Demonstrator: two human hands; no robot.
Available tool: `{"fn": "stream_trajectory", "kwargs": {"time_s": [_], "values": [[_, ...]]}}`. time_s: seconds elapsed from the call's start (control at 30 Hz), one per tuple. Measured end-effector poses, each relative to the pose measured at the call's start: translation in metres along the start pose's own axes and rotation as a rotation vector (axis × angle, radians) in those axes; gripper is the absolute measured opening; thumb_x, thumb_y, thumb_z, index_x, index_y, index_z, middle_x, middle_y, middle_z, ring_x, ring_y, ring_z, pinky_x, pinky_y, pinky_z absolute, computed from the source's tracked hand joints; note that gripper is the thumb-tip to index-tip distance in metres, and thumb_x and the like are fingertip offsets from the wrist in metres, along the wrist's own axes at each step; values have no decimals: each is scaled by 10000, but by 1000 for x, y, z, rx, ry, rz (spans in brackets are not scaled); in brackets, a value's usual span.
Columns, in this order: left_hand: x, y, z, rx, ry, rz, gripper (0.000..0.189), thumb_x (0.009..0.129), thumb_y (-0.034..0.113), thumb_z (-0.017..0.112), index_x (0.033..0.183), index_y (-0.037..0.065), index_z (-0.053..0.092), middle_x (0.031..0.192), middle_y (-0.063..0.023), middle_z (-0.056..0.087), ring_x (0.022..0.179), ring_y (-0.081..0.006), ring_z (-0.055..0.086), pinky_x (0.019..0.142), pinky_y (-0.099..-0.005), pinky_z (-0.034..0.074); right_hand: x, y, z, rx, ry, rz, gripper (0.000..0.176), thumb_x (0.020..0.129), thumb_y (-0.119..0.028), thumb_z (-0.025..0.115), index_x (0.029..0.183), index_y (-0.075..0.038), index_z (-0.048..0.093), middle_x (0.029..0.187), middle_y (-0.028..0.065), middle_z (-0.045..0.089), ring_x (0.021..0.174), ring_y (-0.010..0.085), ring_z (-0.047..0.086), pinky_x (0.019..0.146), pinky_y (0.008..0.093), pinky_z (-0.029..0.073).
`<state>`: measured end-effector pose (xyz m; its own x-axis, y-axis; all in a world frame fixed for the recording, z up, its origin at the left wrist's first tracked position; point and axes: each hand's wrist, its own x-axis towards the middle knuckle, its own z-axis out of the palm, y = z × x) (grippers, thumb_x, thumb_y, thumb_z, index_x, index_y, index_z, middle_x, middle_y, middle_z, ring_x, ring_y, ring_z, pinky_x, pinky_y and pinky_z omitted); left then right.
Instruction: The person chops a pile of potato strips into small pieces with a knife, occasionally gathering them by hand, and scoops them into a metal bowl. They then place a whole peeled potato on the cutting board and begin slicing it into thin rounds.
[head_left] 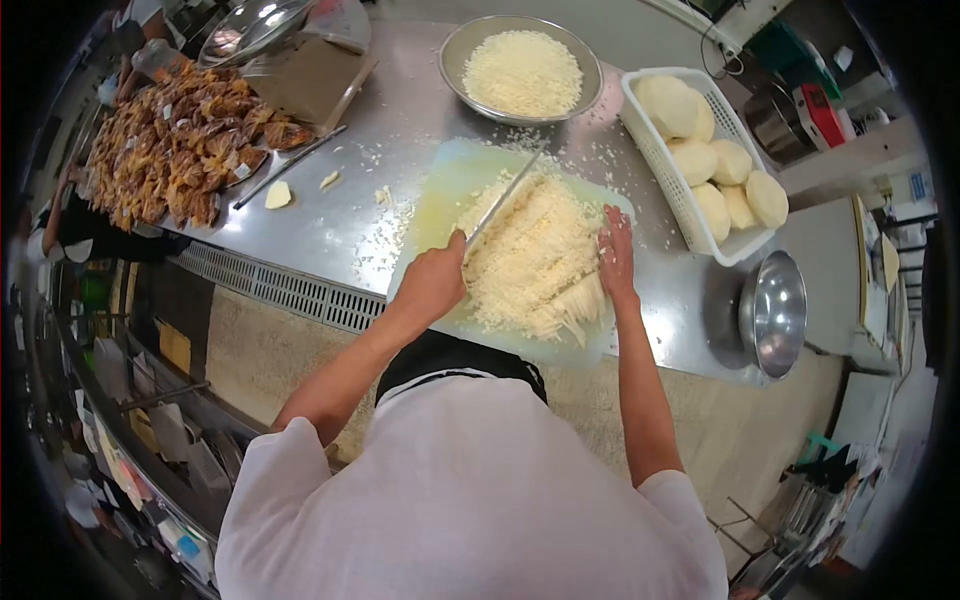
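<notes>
My left hand (pixel 435 283) is closed round the handle of a knife (pixel 503 200). The blade points away from me and rests along the left side of a heap of chopped pale vegetable (pixel 535 255). At the heap's right edge, my right hand (pixel 617 250) is open, its fingers stretched out against the pieces, with bits stuck to them. Finer pieces make up most of the heap; longer strips (pixel 578 308) lie at its near right. Under it all is a pale green cutting board (pixel 440 190).
Behind the board stands a metal bowl (pixel 450 75) of chopped pieces. To the right are a white basket (pixel 665 180) of peeled round vegetables and a steel bowl (pixel 775 315) at the table edge. Brown wrapped pieces (pixel 190 140) are piled at left, near a thin rod (pixel 290 167).
</notes>
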<state>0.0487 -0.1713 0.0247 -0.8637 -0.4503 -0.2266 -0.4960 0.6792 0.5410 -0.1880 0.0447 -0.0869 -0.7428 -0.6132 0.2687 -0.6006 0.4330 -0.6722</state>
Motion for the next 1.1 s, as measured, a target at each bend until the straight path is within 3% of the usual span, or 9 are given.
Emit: {"fn": "stream_trajectory", "kwargs": {"time_s": [0.2, 0.27, 0.4, 0.5, 0.67, 0.77, 0.83, 0.97, 1.1], "values": [[3, -23, -21, 13, 32, 68, 242, 739, -30, 504, 980, -57, 501, 716, -303, 583, 742, -454, 601, 668, -520, 471, 39, 4, 37, -185, -68, -224, 461, 979, -272, 426, 1394, -73, 417, 1449, 192, 377, 1376, 384, 266, 1134, 446, 197], [10, -38, -24, 41, 108, 73, 274, 753, -20, 491, 1025, -34, 521, 727, -280, 600, 744, -450, 603, 655, -514, 475, 52, -9, 50, 63, -187, -340, 443, 967, -260, 459, 1362, -58, 462, 1413, 175, 437, 1343, 354, 344, 1119, 421, 238], [49, -60, -22, 183, 193, 86, 306, 763, 13, 496, 1066, 11, 541, 713, -251, 613, 716, -432, 610, 637, -514, 484, 56, -60, 46, 327, -422, -158, 418, 950, -252, 494, 1295, -17, 519, 1321, 152, 539, 1245, 323, 473, 1078, 398, 324], [65, -60, 7, 242, 146, 293, 262, 753, 37, 511, 1010, 41, 556, 688, -241, 610, 686, -415, 623, 623, -513, 489, 49, -85, 36, 467, -540, -263, 367, 926, -233, 533, 1221, -23, 588, 1268, 146, 581, 1186, 303, 532, 1044, 399, 373], [38, -39, -4, 161, 15, 364, 252, 752, 46, 551, 1003, 45, 569, 723, -245, 614, 665, -425, 607, 619, -501, 484, 8, -80, -3, 408, -274, -331, 239, 859, -165, 616, 1019, -3, 687, 1215, 138, 616, 1136, 287, 571, 1013, 411, 405], [12, -69, -10, -59, 171, 375, 269, 799, 62, 572, 1065, 23, 564, 690, -204, 614, 546, -348, 594, 541, -435, 477, -28, -67, -26, 193, -158, -47, 424, 812, -261, 691, 1136, 4, 627, 1235, 194, 576, 1192, 339, 511, 1048, 445, 357], [-25, -67, -36, -445, 14, -12, 266, 831, 34, 519, 1089, 16, 580, 676, -144, 604, 598, -248, 619, 558, -396, 491, -58, -55, -29, -226, -202, 79, 806, 677, -422, 795, 1310, -29, 490, 1300, 279, 467, 1263, 418, 397, 1088, 485, 278], [-67, -123, -13, -750, -54, -315, 246, 898, 59, 516, 1142, 37, 532, 602, -23, 500, 406, -90, 431, 368, -264, 381, -100, -83, -18, -288, -184, -66, 1254, 495, -653, 798, 1436, -21, 263, 1380, 328, 306, 1286, 495, 286, 1066, 562, 245], [-79, -109, 48, -1104, -9, -477, 248, 897, 68, 545, 1133, 67, 470, 559, 4, 441, 404, -93, 426, 373, -246, 380, -109, -87, 6, -299, -53, 39, 1202, 465, -588, 828, 1403, -32, 321, 1341, 271, 374, 1253, 451, 333, 1063, 544, 245]]}}
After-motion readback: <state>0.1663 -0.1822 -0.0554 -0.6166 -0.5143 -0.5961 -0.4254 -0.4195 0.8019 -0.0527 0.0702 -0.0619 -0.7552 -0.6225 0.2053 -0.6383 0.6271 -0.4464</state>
